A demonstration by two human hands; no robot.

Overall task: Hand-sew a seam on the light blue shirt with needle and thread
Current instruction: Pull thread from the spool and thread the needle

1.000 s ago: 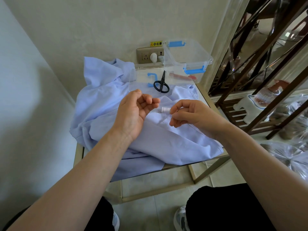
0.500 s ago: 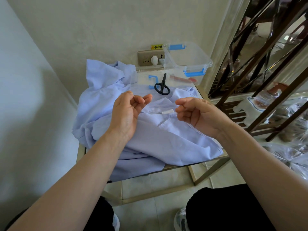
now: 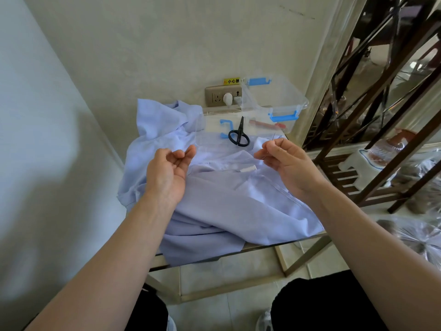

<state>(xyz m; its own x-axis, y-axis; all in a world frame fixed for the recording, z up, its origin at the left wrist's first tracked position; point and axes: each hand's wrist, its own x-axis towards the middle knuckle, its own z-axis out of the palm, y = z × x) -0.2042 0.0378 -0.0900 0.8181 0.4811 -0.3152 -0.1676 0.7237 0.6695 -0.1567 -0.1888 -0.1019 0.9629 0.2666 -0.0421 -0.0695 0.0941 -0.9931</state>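
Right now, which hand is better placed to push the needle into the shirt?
Right. The right hand pinches the needle just above the shirt; the left hand, fingers curled, shows no needle.

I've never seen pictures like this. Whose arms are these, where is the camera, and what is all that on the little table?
There is no machine here. These are a person's two bare arms, filmed by a camera worn on the head. It looks forward and down, so the arms reach in from the bottom of the picture.

A light blue shirt is spread over the small table, and a small white spool rests on it. Behind the shirt are black scissors and a clear plastic box with blue clips.

The right hand pinches a thin needle between its fingertips. The left hand is turned palm up with its fingers curled. If it holds any thread, the thread is too fine to see.
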